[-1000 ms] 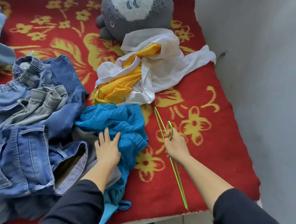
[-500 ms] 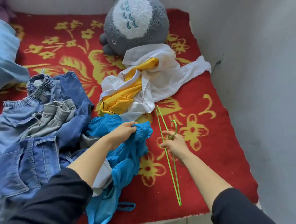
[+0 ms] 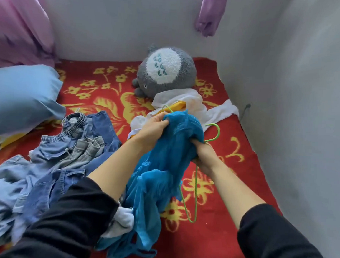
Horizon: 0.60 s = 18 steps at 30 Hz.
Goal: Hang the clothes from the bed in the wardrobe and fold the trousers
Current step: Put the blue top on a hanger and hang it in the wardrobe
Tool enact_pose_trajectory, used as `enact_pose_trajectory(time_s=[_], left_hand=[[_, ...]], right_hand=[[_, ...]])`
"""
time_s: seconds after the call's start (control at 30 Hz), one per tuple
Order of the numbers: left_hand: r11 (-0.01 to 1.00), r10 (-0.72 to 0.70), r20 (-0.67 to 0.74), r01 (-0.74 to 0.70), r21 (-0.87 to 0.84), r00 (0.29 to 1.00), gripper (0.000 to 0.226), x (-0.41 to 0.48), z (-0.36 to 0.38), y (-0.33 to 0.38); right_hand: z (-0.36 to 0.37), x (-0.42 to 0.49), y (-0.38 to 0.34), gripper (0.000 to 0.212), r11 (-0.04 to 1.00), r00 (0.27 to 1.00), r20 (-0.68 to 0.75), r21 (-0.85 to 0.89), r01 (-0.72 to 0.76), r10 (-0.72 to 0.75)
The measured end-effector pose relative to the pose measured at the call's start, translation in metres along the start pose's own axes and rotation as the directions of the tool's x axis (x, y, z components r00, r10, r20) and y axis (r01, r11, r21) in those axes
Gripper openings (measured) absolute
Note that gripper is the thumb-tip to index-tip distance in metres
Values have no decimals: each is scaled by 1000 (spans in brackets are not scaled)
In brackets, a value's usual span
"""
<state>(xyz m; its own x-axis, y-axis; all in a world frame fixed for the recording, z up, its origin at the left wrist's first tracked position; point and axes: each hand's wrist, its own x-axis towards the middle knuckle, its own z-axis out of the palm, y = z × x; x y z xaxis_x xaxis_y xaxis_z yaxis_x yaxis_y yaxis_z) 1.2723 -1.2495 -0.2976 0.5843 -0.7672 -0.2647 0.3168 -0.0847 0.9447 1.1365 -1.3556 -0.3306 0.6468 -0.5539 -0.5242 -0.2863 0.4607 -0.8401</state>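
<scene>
A bright blue garment (image 3: 164,159) hangs bunched above the red flowered bed cover (image 3: 229,233). My left hand (image 3: 152,128) grips its upper edge. My right hand (image 3: 204,156) holds the thin green wire hanger (image 3: 196,189) at its neck, fingers partly under the blue cloth; the hook (image 3: 216,130) sticks out to the right and the frame trails down behind the garment. A heap of denim and grey trousers (image 3: 58,159) lies on the bed at the left. A white and yellow garment (image 3: 187,106) lies behind the blue one.
A grey plush toy (image 3: 165,70) sits at the back of the bed. A blue pillow (image 3: 22,96) lies far left under pink cloth (image 3: 20,27). Grey walls (image 3: 300,114) close the back and right. A purple sleeve (image 3: 207,16) hangs at the top.
My left hand gripped the blue garment and lifted it off the bed. My right hand raised the hanger against it. The view tilted up towards the walls.
</scene>
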Motion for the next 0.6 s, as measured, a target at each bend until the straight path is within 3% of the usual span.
enact_pose_trajectory(time_s=[0.07,0.13,0.23,0.3,0.37,0.43,0.5,0.6], left_hand=[[976,21,-81,-3,219,996,27,-3,-15,-11],[938,-54,-134,96,333,990,20,-11,-31,-31],[863,-260,-214,326,386,941,56,-33,-39,-83],[729,-417,-180,446,519,891,75,-51,-31,-119],[517,-534,-179,487,704,826,95,-59,-15,-148],[375,-508,-292,513,772,810,93,-60,5,-160],[414,-353,-345,476,776,870,56,-51,19,-157],[692,-246,-145,278,667,958,27,-31,34,-123]], right_hand=[[-14,3,-27,14,993,990,-121,86,79,-68],[-30,4,-47,15,989,969,-208,22,144,-136],[-44,-2,-56,21,986,950,-266,-53,155,-164],[-47,-7,-56,24,985,943,-285,-57,162,-171],[-49,-11,-57,24,983,935,-303,-50,176,-182],[-53,-17,-60,26,980,921,-336,-35,197,-197],[-61,-24,-68,29,970,890,-392,-21,243,-231],[-86,-32,-92,28,937,812,-519,57,344,-267]])
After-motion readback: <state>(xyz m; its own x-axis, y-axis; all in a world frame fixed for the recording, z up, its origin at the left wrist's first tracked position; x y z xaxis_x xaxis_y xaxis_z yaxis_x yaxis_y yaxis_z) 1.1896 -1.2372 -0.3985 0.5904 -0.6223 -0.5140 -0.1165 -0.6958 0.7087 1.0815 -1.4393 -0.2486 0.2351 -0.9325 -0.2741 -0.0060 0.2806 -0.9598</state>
